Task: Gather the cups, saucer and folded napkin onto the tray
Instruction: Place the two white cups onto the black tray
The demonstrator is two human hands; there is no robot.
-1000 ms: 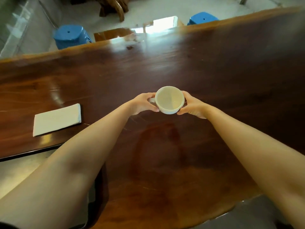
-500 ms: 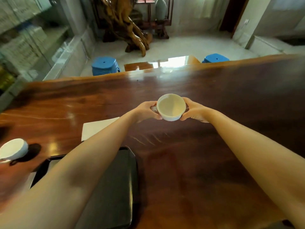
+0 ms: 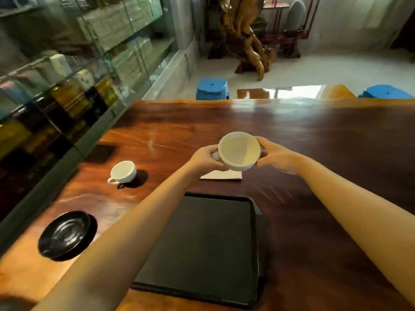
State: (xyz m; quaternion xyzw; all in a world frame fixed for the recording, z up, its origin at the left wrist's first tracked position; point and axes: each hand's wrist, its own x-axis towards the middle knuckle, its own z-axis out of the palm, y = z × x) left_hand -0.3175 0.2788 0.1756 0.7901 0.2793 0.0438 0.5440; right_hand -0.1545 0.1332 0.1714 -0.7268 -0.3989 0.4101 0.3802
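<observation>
I hold a white cup (image 3: pixel 239 151) in the air between both hands, above the far end of the black tray (image 3: pixel 208 245). My left hand (image 3: pixel 205 159) grips its handle side and my right hand (image 3: pixel 275 157) grips the opposite wall. The tray lies bare on the wooden table (image 3: pixel 325 135). A folded white napkin (image 3: pixel 221 175) lies just beyond the tray, partly hidden by the cup and my left hand. A second white cup (image 3: pixel 123 171) stands on the table to the left. A black saucer (image 3: pixel 65 234) sits near the left front.
A glass display cabinet (image 3: pixel 67 75) runs along the table's left edge. Two blue stools (image 3: pixel 212 88) and a low wooden bench stand beyond the far edge. A carved wooden root sculpture (image 3: pixel 247 37) stands on the floor farther back.
The view has swung left and up while both hands carried the cup leftward over the napkin and tray. The second cup, saucer and whole tray have come into sight.
</observation>
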